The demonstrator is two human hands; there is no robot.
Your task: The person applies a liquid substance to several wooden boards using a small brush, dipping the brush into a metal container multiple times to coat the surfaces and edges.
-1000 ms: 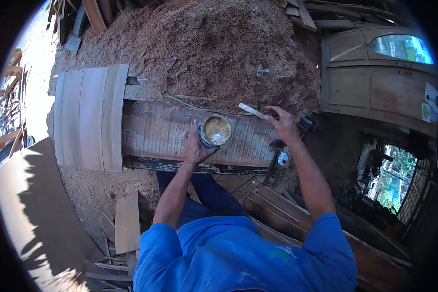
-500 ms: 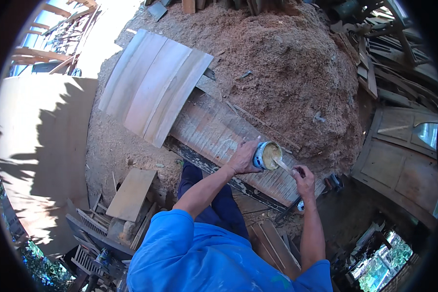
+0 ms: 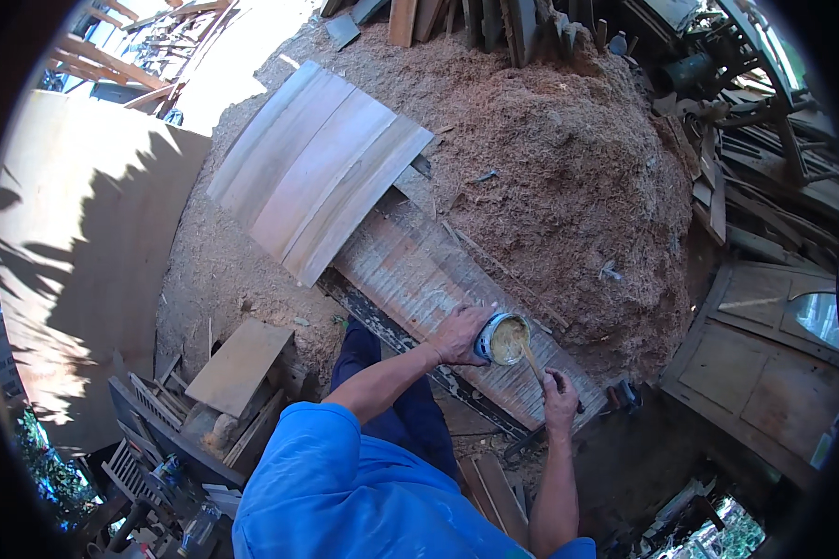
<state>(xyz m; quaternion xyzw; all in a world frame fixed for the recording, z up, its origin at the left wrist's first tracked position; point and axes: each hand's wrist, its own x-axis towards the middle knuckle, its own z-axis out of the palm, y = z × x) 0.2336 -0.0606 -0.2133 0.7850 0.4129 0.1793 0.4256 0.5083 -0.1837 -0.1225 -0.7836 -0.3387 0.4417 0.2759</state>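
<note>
My left hand (image 3: pixel 461 335) is wrapped round a small round can (image 3: pixel 484 345) with a blue and white side. The can is tilted a little, its open top showing beige paste (image 3: pixel 508 342). From the right, my right hand (image 3: pixel 559 396) grips what looks like a narrow putty knife (image 3: pixel 533 364), with a dark end beside the fingers. Its tan far end reaches over the rim into the paste, and the tip is hidden there. Both hands are above the worn plank bench (image 3: pixel 410 256). A panel of joined boards (image 3: pixel 322 158) lies across the bench's far left end.
A large heap of wood shavings (image 3: pixel 559 186) rises beyond the bench. At left stands a big pale sheet (image 3: pixel 112 233), partly in shadow. Loose boards (image 3: pixel 240 368) lie beside my left leg. A wooden door (image 3: pixel 755 345) with a glass pane leans at right.
The putty knife has turned in my right hand; it now points more steeply and looks narrower and tanner. The can's mouth faces up more. The whole view has shifted slightly.
</note>
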